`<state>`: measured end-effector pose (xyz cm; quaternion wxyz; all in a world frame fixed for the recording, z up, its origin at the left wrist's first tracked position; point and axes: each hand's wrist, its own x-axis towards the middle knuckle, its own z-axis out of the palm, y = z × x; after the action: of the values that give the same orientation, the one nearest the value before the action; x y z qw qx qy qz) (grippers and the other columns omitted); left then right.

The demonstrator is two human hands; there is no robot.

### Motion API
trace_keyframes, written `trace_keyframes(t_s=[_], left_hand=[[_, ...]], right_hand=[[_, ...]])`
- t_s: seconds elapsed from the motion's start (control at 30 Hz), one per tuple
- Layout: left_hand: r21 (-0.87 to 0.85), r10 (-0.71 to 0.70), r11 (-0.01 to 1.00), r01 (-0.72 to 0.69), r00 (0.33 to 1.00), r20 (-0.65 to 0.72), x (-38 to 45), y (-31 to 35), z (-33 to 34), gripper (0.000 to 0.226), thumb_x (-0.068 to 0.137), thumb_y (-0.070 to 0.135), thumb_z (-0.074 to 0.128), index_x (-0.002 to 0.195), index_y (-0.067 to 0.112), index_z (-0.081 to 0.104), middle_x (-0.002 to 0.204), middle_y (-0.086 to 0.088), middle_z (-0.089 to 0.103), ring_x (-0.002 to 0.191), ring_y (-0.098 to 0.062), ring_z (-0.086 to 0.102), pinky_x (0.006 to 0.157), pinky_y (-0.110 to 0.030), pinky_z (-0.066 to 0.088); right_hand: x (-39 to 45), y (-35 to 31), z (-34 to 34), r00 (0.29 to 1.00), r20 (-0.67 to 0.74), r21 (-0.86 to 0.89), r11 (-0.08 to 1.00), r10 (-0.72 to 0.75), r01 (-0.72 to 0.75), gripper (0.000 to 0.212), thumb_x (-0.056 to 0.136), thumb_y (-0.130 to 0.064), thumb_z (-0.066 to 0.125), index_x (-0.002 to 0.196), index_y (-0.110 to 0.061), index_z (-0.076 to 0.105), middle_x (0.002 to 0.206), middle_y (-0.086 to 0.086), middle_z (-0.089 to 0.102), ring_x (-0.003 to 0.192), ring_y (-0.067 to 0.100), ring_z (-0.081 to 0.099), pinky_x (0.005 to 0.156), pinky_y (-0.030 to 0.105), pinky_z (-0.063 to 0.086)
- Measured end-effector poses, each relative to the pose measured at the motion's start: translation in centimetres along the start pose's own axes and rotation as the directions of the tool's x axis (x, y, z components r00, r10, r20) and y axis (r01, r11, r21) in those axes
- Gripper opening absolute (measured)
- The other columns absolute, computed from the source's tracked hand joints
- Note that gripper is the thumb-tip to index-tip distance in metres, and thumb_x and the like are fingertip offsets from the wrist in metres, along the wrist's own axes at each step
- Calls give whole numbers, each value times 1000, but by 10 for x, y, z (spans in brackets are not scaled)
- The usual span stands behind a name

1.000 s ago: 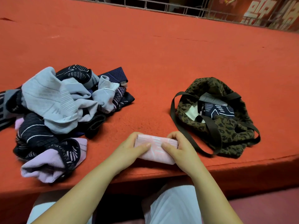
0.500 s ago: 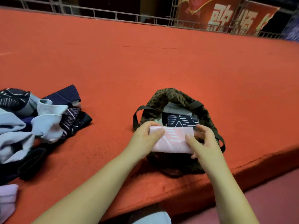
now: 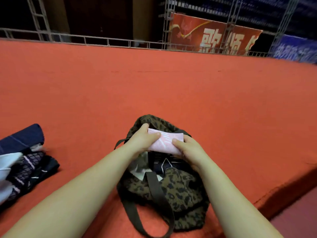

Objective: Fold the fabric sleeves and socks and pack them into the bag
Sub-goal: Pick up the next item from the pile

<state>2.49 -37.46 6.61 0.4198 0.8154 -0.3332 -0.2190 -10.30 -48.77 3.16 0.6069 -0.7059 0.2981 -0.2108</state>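
A folded pink fabric piece with white stripes is held over the open mouth of the leopard-print bag. My left hand grips its left end, thumb on top. My right hand grips its right end the same way. Inside the bag, below the pink piece, lies a dark folded item with white lines. The bag's dark straps trail toward the near edge. A pile of unfolded sleeves and socks sits at the left, cut off by the frame.
Everything rests on a wide red carpeted platform, whose edge drops off at the right. A metal railing and a red banner stand beyond its far side.
Both hands carried the folded pink piece from the platform's near edge rightward and forward to above the bag's opening. The view followed, so the pile now sits at the far left.
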Motion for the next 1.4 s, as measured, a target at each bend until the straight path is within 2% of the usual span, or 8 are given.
trace_keyframes(t_s=[0.17, 0.3, 0.47, 0.57, 0.73, 1.0, 1.3, 1.4], left_hand=[[67, 11, 998, -6, 998, -65, 35, 6, -2, 45, 90, 30, 54, 127, 6, 45, 128, -10, 52, 107, -22, 51, 77, -25, 34], [234, 27, 972, -20, 999, -25, 56, -1, 8, 21, 89, 28, 52, 75, 15, 46, 96, -14, 60, 83, -25, 53, 64, -29, 31], [261, -84, 963, 64, 994, 66, 68, -15, 18, 39, 95, 36, 43, 120, 7, 50, 121, -11, 55, 102, -23, 51, 75, -28, 34], [192, -128, 975, 111, 989, 79, 70, -18, 23, 44, 95, 35, 42, 128, 5, 46, 121, -9, 52, 104, -22, 49, 79, -27, 34], [123, -73, 990, 68, 996, 43, 74, -21, 24, 32, 92, 30, 50, 113, 5, 50, 107, -5, 52, 96, -19, 48, 77, -28, 35], [-202, 66, 977, -67, 998, -7, 76, 9, -3, 21, 86, 13, 53, 106, 6, 56, 102, -4, 53, 95, -21, 50, 68, -30, 36], [-51, -44, 997, 53, 984, 173, 48, 0, -17, 15, 80, 11, 52, 66, 11, 47, 66, -2, 41, 63, -17, 37, 59, -32, 33], [-52, 17, 999, -2, 959, 281, 34, -13, -27, 11, 83, 19, 52, 86, 16, 62, 89, 2, 56, 87, -15, 51, 88, -38, 46]], right_hand=[[44, 1, 1, 995, -26, -89, 992, -94, 91, 19, 88, -10, 56, 103, -16, 64, 103, 1, 71, 95, 20, 66, 87, 35, 51], [67, 4, -4, 985, -142, -380, 924, -99, 39, 30, 83, -17, 61, 113, -14, 58, 110, 3, 65, 98, 20, 60, 84, 33, 47], [71, 3, -10, 993, -119, -638, 764, 27, -98, 44, 83, -44, 60, 116, -17, 49, 109, 0, 60, 94, 20, 57, 70, 31, 38], [58, -2, -10, 967, -185, -836, 545, -173, -62, 44, 85, -50, 56, 111, -16, 50, 104, 2, 58, 96, 27, 57, 70, 34, 42], [41, -1, 0, 848, 289, -855, 278, -444, 437, 34, 92, -37, 36, 99, -15, 61, 101, 1, 60, 100, 23, 53, 83, 38, 45], [50, 10, 7, 887, 431, -813, 356, -165, 462, 57, 94, -55, 36, 144, -27, 32, 143, -5, 40, 133, 17, 33, 108, 36, 28], [39, -10, 11, 948, 313, -750, 599, -52, 280, 58, 78, -73, 19, 109, -34, 48, 107, -5, 55, 101, 15, 50, 91, 40, 41], [23, -15, 3, 949, 296, -747, 593, -108, 300, 40, 94, -54, 30, 111, -27, 54, 112, -3, 58, 104, 11, 53, 94, 38, 42]])
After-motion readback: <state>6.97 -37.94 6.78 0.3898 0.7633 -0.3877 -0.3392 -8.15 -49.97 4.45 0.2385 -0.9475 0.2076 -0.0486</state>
